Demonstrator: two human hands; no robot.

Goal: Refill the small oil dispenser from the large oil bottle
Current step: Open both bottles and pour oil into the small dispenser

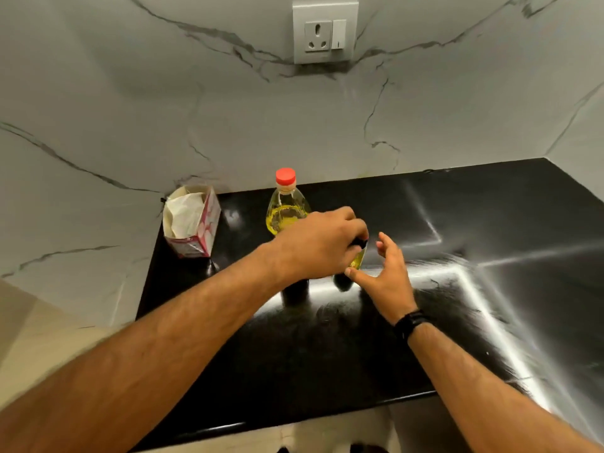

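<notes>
A glossy black stone countertop (327, 354) meets a white, grey-veined marble wall (130, 109) bearing a white socket plate with a switch (324, 31). At far left stands an open pink-and-white cardboard carton (192, 220); its print is unreadable. Beside it stands the large clear oil bottle with a red cap (287, 204). The left hand (318, 246) curls over the black top of the small oil dispenser (358, 258). The right hand (387, 276), fingers spread wide, touches the dispenser with its thumb.
</notes>
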